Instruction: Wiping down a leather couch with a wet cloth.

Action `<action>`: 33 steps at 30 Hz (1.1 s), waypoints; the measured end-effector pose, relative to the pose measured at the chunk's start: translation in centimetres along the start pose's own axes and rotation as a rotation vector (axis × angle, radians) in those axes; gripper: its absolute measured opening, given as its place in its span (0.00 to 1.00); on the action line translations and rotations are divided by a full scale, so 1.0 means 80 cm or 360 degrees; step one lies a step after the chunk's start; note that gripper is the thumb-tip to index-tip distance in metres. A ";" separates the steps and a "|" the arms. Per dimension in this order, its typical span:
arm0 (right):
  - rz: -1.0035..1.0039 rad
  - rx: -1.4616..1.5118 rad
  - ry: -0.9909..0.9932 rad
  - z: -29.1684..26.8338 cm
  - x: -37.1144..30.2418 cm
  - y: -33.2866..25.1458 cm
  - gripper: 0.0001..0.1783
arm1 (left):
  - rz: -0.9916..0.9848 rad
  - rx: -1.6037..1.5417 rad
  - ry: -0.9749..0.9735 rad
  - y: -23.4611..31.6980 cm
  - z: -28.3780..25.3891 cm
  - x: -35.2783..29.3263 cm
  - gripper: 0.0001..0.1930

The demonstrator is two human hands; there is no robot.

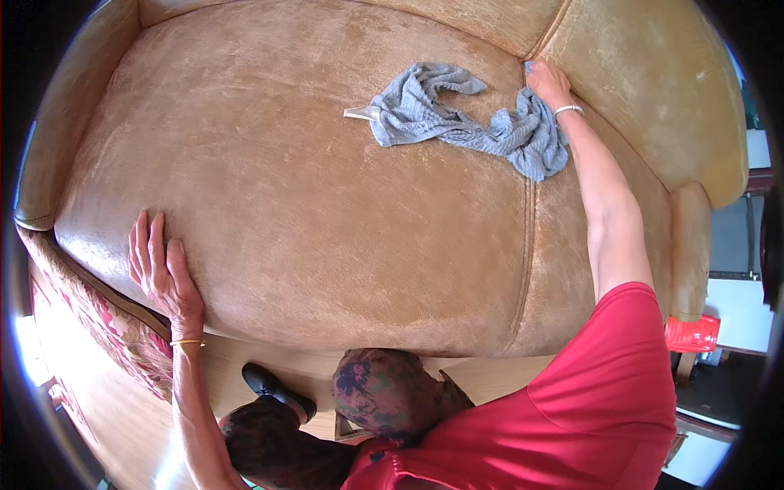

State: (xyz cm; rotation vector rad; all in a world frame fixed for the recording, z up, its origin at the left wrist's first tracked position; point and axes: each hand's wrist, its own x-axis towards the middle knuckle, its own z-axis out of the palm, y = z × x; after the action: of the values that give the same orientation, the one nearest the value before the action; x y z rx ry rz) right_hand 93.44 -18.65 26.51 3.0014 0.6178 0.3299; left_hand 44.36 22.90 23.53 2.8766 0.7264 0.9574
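Note:
A tan, worn leather sofa [343, 237] fills most of the view, with a seam running along its seat toward the right. Across the far right of the seat lies a crumpled grey-blue cloth [490, 135], a pale tag sticking out at its left end. My right hand [547, 84] is closed on a bunched part of this cloth, pressed into the crease where seat and backrest meet. At the near left, my left hand [166, 273] rests on the seat's front edge with its fingers stretched out and holds nothing.
Backrest [645, 90] and left armrest [86, 98] bound the seat. Patterned red-and-cream fabric [114, 318] hangs at the near left. Below is a light wooden floor [147, 416] with my black shoe [278, 390]. A red object [692, 333] stands beyond the sofa's right end.

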 end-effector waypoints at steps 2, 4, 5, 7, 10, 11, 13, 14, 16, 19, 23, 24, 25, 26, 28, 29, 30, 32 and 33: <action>0.0096 0.0118 0.0020 0.015 0.017 0.027 0.16 | -0.0011 -0.0004 -0.0001 0.000 0.002 0.000 0.21; 0.0023 0.0351 -0.0189 0.022 0.023 0.048 0.18 | -0.0008 -0.0011 -0.0012 0.003 0.013 -0.002 0.21; -0.0066 0.0376 -0.0234 0.022 0.021 0.057 0.19 | -0.0013 -0.0016 -0.0037 0.008 0.012 0.002 0.21; 0.0033 0.0179 -0.0193 0.003 -0.005 0.011 0.19 | -0.0007 0.0030 -0.0049 0.002 0.003 0.001 0.21; 0.0124 -0.0332 -0.0202 -0.006 -0.016 0.005 0.18 | 0.0014 0.0004 -0.0032 0.001 0.005 0.003 0.21; 0.0057 -0.0439 -0.0159 -0.004 -0.018 0.010 0.17 | 0.0014 -0.0018 -0.0015 0.003 0.008 0.002 0.21; -0.0019 -0.0537 -0.0131 0.002 -0.019 0.020 0.17 | -0.0010 -0.0039 -0.0008 0.008 0.006 0.003 0.21; -0.0248 -0.0507 -0.0052 0.001 -0.017 0.031 0.17 | -0.0010 -0.0039 -0.0017 0.007 0.007 0.002 0.21; -0.0485 -0.0463 0.0029 0.005 -0.015 0.036 0.17 | 0.0003 -0.0007 0.0002 0.001 0.006 0.000 0.21; -0.0521 -0.0404 0.0053 0.007 -0.022 0.034 0.17 | -0.0005 -0.0017 -0.0023 0.003 0.005 0.000 0.21; -0.0432 -0.0581 -0.0010 -0.001 -0.009 0.015 0.13 | -0.0035 -0.0046 -0.0020 0.001 0.006 -0.001 0.21; -0.0415 -0.0600 -0.0029 -0.008 -0.006 0.011 0.13 | -0.0035 -0.0043 -0.0011 0.003 0.003 0.002 0.21; -0.0398 -0.0613 0.0134 0.000 -0.003 0.003 0.16 | -0.0018 -0.0027 -0.0007 0.002 0.005 0.002 0.21; -0.0404 -0.0611 0.0144 0.003 -0.004 0.000 0.16 | -0.0003 -0.0011 -0.0001 0.002 0.007 0.001 0.21; -0.0375 -0.0788 0.0025 0.006 -0.005 -0.006 0.15 | -0.0002 -0.0007 -0.0004 0.003 0.004 0.002 0.21; -0.0378 -0.0754 0.0115 0.011 -0.006 -0.003 0.16 | 0.0001 -0.0001 -0.0006 0.005 0.004 0.003 0.21; -0.0383 -0.0763 0.0111 0.008 -0.010 -0.003 0.16 | 0.0006 -0.0001 -0.0015 0.006 0.005 0.003 0.20; -0.0173 -0.0675 0.0012 -0.003 -0.022 -0.005 0.16 | 0.0001 -0.0088 -0.0004 0.002 0.006 0.002 0.20; -0.0173 -0.0683 0.0006 0.002 -0.022 -0.002 0.16 | -0.0016 -0.0073 0.0001 0.002 0.006 0.001 0.20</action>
State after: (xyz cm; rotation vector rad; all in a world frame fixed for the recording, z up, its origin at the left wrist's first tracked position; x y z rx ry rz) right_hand 91.81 -19.21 26.01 2.5499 0.6157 0.4024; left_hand 44.78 22.82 23.24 2.8313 0.7085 0.9606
